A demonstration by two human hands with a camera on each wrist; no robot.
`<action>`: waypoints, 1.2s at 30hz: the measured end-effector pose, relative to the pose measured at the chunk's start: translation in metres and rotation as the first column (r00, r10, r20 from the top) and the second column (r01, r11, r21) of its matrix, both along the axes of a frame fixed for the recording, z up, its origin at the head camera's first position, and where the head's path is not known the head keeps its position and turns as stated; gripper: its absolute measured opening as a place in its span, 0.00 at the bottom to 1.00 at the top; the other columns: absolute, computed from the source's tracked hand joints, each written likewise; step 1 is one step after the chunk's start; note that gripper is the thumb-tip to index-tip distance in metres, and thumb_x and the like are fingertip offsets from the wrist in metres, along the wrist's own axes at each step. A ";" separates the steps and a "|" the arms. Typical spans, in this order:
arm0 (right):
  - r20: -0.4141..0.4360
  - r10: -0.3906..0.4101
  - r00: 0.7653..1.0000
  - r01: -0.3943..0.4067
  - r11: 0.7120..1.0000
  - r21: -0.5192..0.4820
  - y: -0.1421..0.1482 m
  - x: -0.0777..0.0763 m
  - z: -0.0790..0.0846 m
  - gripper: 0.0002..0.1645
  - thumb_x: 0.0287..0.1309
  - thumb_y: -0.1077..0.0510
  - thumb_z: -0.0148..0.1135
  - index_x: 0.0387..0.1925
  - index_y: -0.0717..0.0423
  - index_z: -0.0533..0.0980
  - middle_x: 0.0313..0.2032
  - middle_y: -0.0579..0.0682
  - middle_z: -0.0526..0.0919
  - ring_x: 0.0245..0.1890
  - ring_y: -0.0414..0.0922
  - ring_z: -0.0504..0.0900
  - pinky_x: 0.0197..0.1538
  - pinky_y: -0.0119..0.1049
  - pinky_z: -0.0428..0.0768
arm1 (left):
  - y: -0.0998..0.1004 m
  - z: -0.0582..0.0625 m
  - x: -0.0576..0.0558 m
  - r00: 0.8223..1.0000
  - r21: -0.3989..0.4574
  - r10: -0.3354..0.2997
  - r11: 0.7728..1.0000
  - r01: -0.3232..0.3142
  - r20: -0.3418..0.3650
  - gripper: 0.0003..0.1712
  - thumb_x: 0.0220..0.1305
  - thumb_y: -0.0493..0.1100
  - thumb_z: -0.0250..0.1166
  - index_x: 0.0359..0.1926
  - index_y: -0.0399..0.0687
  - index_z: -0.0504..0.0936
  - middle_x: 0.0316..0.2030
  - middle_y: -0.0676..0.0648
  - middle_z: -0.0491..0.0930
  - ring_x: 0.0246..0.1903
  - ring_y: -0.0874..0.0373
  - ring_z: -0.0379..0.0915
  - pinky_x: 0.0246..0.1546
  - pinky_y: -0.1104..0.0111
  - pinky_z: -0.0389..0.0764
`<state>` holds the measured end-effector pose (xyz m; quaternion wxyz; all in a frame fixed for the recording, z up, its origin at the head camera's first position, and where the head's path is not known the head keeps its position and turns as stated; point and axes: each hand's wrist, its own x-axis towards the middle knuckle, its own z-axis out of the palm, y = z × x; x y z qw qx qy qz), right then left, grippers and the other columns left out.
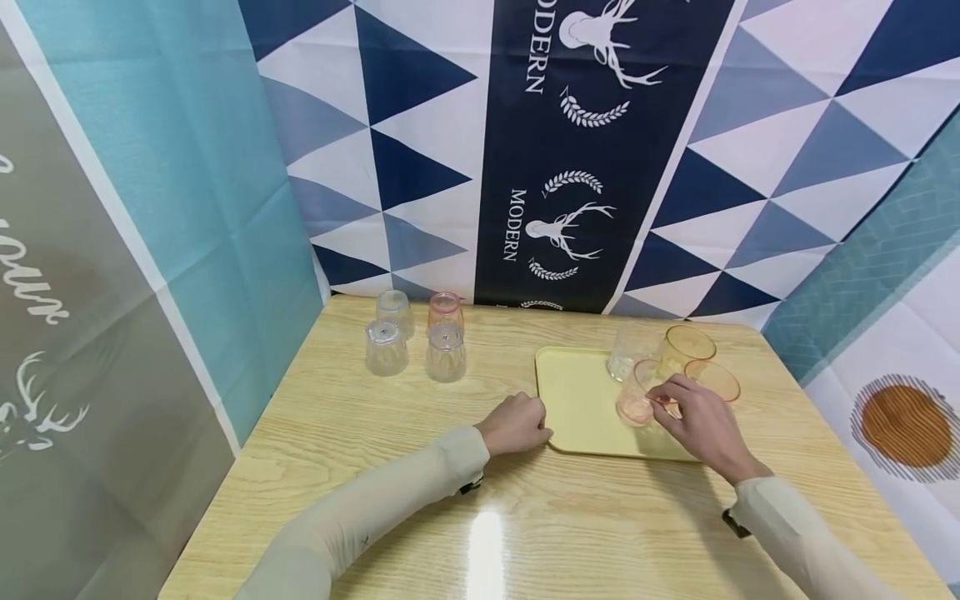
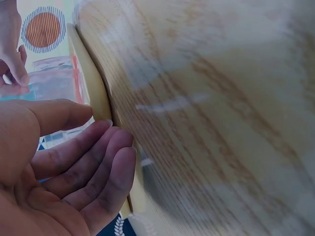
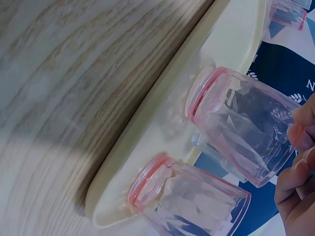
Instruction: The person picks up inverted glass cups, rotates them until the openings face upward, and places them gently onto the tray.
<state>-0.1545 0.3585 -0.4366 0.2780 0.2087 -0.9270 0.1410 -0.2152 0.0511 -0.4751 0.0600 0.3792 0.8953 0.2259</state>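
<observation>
With its fingertips my right hand pinches the rim of a clear pinkish cup. That cup stands upright, its thick pink base close over the pale yellow tray. In the right wrist view, thumb and fingers meet at the cup's rim. My left hand is at the tray's near left corner; in the left wrist view its thumb and fingers pinch the tray edge. Around the held cup, on the tray's right part, stand a clear cup, a yellow cup and an orange-rimmed cup.
Several upturned cups stand at the back left of the wooden table, among them a pink cup and a clear cup. Patterned cloth walls close off the back and sides.
</observation>
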 end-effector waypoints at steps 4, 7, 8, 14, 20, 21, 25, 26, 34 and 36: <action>-0.006 0.001 1.000 -0.001 1.000 0.004 0.004 0.004 -0.002 0.10 0.47 0.66 0.77 0.32 0.52 0.85 0.31 0.41 0.81 0.25 0.40 0.77 0.24 0.34 0.70 | 0.000 -0.001 0.000 1.000 0.001 -0.001 1.000 0.001 0.002 0.32 0.68 0.43 0.68 0.09 0.55 0.64 0.07 0.60 0.53 0.08 0.69 0.44 0.11 0.77 0.52; -0.012 0.007 1.000 -0.007 1.000 0.004 0.006 0.009 -0.002 0.10 0.47 0.66 0.76 0.32 0.51 0.85 0.31 0.41 0.80 0.24 0.39 0.76 0.24 0.34 0.70 | -0.001 -0.001 -0.001 1.000 0.000 0.002 1.000 -0.002 0.002 0.32 0.68 0.43 0.68 0.08 0.55 0.63 0.07 0.60 0.52 0.09 0.69 0.43 0.11 0.77 0.51; -0.013 0.009 1.000 -0.009 1.000 0.003 0.007 0.011 -0.002 0.11 0.47 0.66 0.76 0.32 0.51 0.85 0.31 0.41 0.80 0.24 0.39 0.76 0.24 0.34 0.71 | -0.001 -0.002 -0.001 1.000 -0.001 0.003 1.000 -0.003 0.002 0.32 0.68 0.43 0.68 0.08 0.55 0.63 0.07 0.60 0.52 0.09 0.69 0.43 0.11 0.77 0.50; -0.018 0.014 1.000 -0.014 1.000 0.015 0.012 0.024 -0.003 0.11 0.45 0.66 0.76 0.32 0.51 0.85 0.31 0.40 0.80 0.25 0.41 0.78 0.25 0.34 0.71 | -0.002 -0.006 -0.003 1.000 0.008 0.001 1.000 -0.001 0.000 0.33 0.68 0.43 0.67 0.09 0.55 0.62 0.07 0.59 0.50 0.09 0.69 0.41 0.11 0.77 0.49; -0.026 -0.005 1.000 0.006 0.999 0.039 0.016 0.032 -0.004 0.12 0.42 0.65 0.78 0.31 0.51 0.84 0.31 0.40 0.80 0.27 0.41 0.81 0.26 0.37 0.75 | -0.003 -0.007 -0.005 1.000 0.018 0.002 1.000 -0.002 -0.004 0.33 0.68 0.44 0.68 0.08 0.55 0.63 0.07 0.60 0.50 0.09 0.69 0.42 0.11 0.77 0.49; -0.024 -0.011 1.000 0.012 0.999 0.043 0.017 0.033 -0.004 0.12 0.42 0.65 0.78 0.31 0.51 0.84 0.30 0.40 0.80 0.27 0.41 0.82 0.26 0.39 0.76 | -0.003 -0.008 -0.005 1.000 0.017 0.003 1.000 -0.003 -0.006 0.32 0.68 0.44 0.68 0.09 0.55 0.63 0.07 0.60 0.51 0.09 0.69 0.42 0.11 0.77 0.49; 0.009 -0.041 0.999 0.040 0.998 0.053 0.016 0.036 -0.002 0.11 0.43 0.64 0.77 0.31 0.49 0.84 0.30 0.39 0.79 0.27 0.42 0.81 0.25 0.40 0.76 | -0.002 -0.008 -0.005 1.000 0.020 0.002 1.000 -0.002 -0.008 0.32 0.67 0.44 0.68 0.09 0.55 0.63 0.07 0.60 0.51 0.09 0.69 0.42 0.11 0.77 0.49; 0.019 -0.050 0.999 0.049 0.997 0.055 0.016 0.036 -0.001 0.11 0.44 0.63 0.77 0.31 0.49 0.84 0.29 0.39 0.79 0.27 0.42 0.81 0.25 0.39 0.76 | -0.002 -0.008 -0.005 1.000 0.019 0.001 1.000 0.000 -0.009 0.32 0.67 0.43 0.68 0.09 0.55 0.63 0.07 0.60 0.50 0.09 0.69 0.41 0.11 0.77 0.49; 0.108 -0.107 0.988 0.098 0.992 0.081 0.016 0.041 0.007 0.09 0.46 0.62 0.73 0.29 0.45 0.82 0.28 0.38 0.76 0.25 0.41 0.76 0.24 0.37 0.71 | -0.002 -0.005 -0.003 1.000 0.017 -0.010 1.000 0.010 -0.004 0.33 0.68 0.43 0.68 0.08 0.55 0.62 0.07 0.59 0.50 0.09 0.69 0.41 0.11 0.77 0.49; 0.124 -0.111 0.986 0.100 0.991 0.087 0.016 0.041 0.009 0.09 0.46 0.61 0.73 0.29 0.45 0.82 0.28 0.38 0.75 0.25 0.40 0.75 0.24 0.36 0.70 | -0.001 -0.005 -0.003 1.000 0.014 -0.008 1.000 0.008 -0.002 0.33 0.68 0.43 0.68 0.09 0.55 0.62 0.07 0.59 0.50 0.09 0.69 0.41 0.11 0.77 0.49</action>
